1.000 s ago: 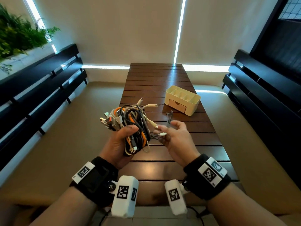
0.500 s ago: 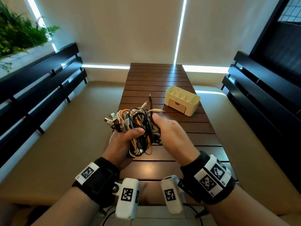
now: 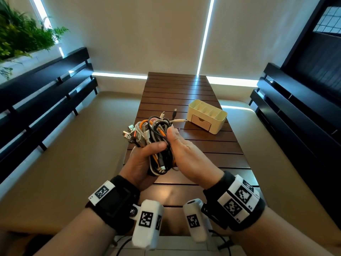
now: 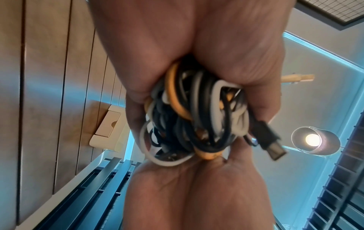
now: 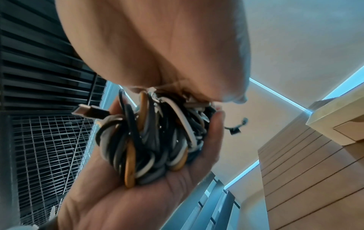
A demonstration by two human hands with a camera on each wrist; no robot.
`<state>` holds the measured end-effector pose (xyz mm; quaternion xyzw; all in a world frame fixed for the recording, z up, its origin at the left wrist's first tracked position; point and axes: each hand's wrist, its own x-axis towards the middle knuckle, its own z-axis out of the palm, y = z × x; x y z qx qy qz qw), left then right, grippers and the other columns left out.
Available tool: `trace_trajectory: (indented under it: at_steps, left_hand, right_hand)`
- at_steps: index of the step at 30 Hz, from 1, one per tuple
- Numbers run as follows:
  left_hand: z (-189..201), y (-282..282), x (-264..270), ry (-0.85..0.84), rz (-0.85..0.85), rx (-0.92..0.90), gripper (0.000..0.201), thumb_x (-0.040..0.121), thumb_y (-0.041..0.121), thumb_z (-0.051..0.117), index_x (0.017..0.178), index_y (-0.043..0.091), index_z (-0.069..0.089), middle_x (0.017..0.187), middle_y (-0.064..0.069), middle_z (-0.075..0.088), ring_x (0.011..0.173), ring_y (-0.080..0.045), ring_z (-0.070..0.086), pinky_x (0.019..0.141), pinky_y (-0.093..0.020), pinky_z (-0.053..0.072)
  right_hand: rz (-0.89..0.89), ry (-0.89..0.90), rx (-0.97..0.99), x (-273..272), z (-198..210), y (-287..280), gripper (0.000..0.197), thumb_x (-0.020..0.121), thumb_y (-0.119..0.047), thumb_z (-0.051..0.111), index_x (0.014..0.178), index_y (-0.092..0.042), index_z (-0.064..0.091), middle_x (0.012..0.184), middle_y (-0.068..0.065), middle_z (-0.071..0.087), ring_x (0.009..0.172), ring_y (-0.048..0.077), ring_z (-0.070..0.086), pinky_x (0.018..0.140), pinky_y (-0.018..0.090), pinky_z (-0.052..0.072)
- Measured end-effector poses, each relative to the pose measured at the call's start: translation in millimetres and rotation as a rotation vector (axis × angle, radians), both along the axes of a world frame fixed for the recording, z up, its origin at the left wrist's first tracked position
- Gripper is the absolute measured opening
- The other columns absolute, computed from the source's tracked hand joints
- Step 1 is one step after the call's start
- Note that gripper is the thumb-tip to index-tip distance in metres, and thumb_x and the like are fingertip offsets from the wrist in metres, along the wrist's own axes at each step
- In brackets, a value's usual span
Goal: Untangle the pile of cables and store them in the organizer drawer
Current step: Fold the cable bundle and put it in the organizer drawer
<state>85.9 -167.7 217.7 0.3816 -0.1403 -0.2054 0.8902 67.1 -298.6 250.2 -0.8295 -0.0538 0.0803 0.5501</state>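
A tangled bundle of cables (image 3: pixel 156 137) in black, white, grey and orange is held above the near half of the slatted wooden table (image 3: pixel 184 89). My left hand (image 3: pixel 145 156) grips the bundle from the left, thumb across its front. My right hand (image 3: pixel 184 154) clasps its right side, thumb at the top and fingers hidden behind. The wrist views show the cables (image 4: pixel 197 121) (image 5: pixel 157 137) squeezed between both palms. Several plugs stick out at the top and left. The cream organizer (image 3: pixel 219 124) stands on the table ahead to the right, its small drawer (image 3: pixel 201 122) closed.
Dark slatted benches run along both sides: a bench on the left (image 3: pixel 46 93) and a bench on the right (image 3: pixel 295 111). Green plants (image 3: pixel 22 34) sit at the upper left. The table stretches away beyond the organizer toward a beige wall.
My right hand, which held a loose cable end beside the bundle, has swung in and closed against the bundle's right side. The bundle has shifted slightly forward.
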Motion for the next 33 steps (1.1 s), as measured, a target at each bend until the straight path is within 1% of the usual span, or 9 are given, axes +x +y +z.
trace_trajectory:
  at_steps: [4,8,11,13,17,20,24,29,33]
  left_hand:
    - [-6.8,3.2,0.7,0.029,-0.061,0.011,0.082,0.061,0.025,0.093,0.131,0.002,0.057,0.117,-0.023,0.068,0.104,-0.035,0.070,0.078,-0.047,0.060]
    - [-15.8,-0.6,3.6,0.039,-0.021,0.039,0.068,0.060,0.028,0.093,0.120,0.009,0.068,0.113,-0.022,0.067,0.100,-0.034,0.068,0.080,-0.048,0.058]
    - [-16.0,-6.9,6.2,0.038,0.005,0.075,0.071,0.064,0.027,0.091,0.124,0.004,0.063,0.117,-0.024,0.064,0.102,-0.034,0.066,0.087,-0.050,0.055]
    - [-15.0,-10.0,10.4,0.056,0.022,0.079,0.067,0.064,0.024,0.088,0.122,0.003,0.063,0.107,-0.018,0.071,0.093,-0.029,0.071,0.075,-0.043,0.059]
    - [-13.5,-19.1,14.2,0.073,0.096,0.134,0.052,0.076,0.015,0.071,0.126,0.003,0.062,0.107,-0.018,0.070,0.090,-0.029,0.071,0.077,-0.044,0.057]
    - [-12.8,-25.0,11.8,0.103,0.111,0.132,0.040,0.076,0.011,0.064,0.114,0.003,0.065,0.092,-0.013,0.074,0.078,-0.024,0.073,0.065,-0.037,0.060]
    - [-13.5,-29.8,6.4,0.098,0.145,0.166,0.060,0.072,0.013,0.071,0.128,-0.004,0.057,0.097,-0.017,0.071,0.076,-0.027,0.072,0.059,-0.038,0.059]
    - [-18.3,-32.9,8.2,0.142,0.282,0.238,0.050,0.077,0.012,0.068,0.125,0.001,0.060,0.095,-0.015,0.069,0.078,-0.027,0.070,0.059,-0.039,0.058]
    - [-26.7,-42.4,13.0,0.171,0.341,0.264,0.038,0.075,0.006,0.072,0.112,0.004,0.065,0.085,-0.009,0.073,0.070,-0.021,0.071,0.055,-0.035,0.058]
  right_hand:
    - [-0.004,-0.044,-0.297,-6.3,2.7,-4.1,0.083,0.081,-0.073,0.002,0.155,-0.043,0.023,0.164,-0.014,-0.020,0.147,0.005,-0.027,0.116,0.050,-0.026]
    - [0.043,0.001,-0.363,-3.1,-0.7,-8.4,0.055,0.102,-0.057,0.011,0.154,-0.044,0.023,0.164,-0.012,-0.023,0.149,0.009,-0.025,0.118,0.051,-0.021]
    - [0.076,0.033,-0.108,-4.3,0.0,-18.0,0.046,0.107,-0.046,0.022,0.153,-0.043,0.023,0.164,-0.015,-0.011,0.152,0.008,-0.012,0.124,0.041,-0.007]
    - [0.067,-0.013,0.041,-5.9,-0.6,-22.6,0.035,0.107,-0.043,0.027,0.142,-0.049,0.028,0.157,-0.023,0.005,0.150,-0.001,-0.001,0.124,0.028,0.003]
    - [-0.146,-0.180,0.216,5.0,-17.0,-28.3,0.035,0.099,-0.048,0.051,0.128,-0.029,0.058,0.134,-0.006,0.061,0.124,0.000,0.055,0.109,0.031,0.045]
    - [-0.198,-0.350,0.184,5.4,-29.2,-27.8,0.049,0.091,-0.049,0.056,0.135,-0.026,0.055,0.127,-0.007,0.064,0.123,0.010,0.059,0.106,0.042,0.048]
    - [-0.102,-0.265,0.306,8.3,-33.7,-45.9,0.048,0.099,-0.040,0.052,0.143,-0.020,0.052,0.125,-0.009,0.066,0.117,-0.001,0.061,0.101,0.028,0.051]
    - [-0.391,-0.463,-0.099,58.5,-57.4,-101.2,0.029,0.097,-0.042,0.055,0.085,-0.022,0.071,0.078,-0.007,0.070,0.079,0.011,0.066,0.077,0.042,0.056]
    - [-0.395,-0.308,-0.615,121.4,-91.5,-146.7,0.025,0.097,-0.037,0.055,0.089,-0.017,0.069,0.080,0.003,0.064,0.085,0.028,0.064,0.074,0.033,0.048]
